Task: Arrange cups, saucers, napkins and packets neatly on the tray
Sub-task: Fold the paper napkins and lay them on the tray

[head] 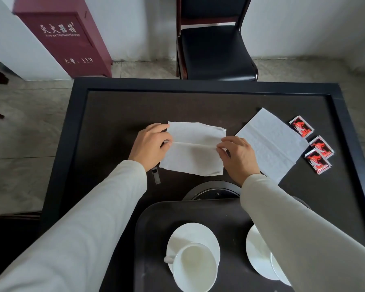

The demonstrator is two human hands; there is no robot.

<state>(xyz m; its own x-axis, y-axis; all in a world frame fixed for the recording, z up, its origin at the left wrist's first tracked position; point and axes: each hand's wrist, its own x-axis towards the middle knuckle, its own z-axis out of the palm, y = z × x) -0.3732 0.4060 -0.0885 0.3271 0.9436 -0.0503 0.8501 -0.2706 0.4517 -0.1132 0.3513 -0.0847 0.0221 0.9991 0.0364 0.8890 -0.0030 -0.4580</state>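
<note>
Both your hands are on one white paper napkin (193, 161) in the middle of the dark square table (114, 114). Your left hand (150, 144) pinches the raised fold line at the napkin's left edge, thumb and fingertips closed tight on the paper. The fold runs as a thin ridge across the sheet to your right hand (238, 157), which pinches the right end the same way, fingertips pressed together with only paper between them. The napkin's far and near halves lie on the table on either side of the ridge. Just to the right, a second white paper napkin (270, 142) lies flat and turned at an angle, its near corner just beside your right sleeve (303, 239). Beyond it, near the table's right edge, three red-and-black packets (321, 146) with silvery borders lie in a loose column, the two nearer ones touching. Closer to you, the dark plastic tray (156, 228) holds a white china cup (195, 266) standing on a white round saucer (193, 232), handle to the left; to its right a second white saucer (257, 253) sits on the tray, half hidden by that sleeve.
</note>
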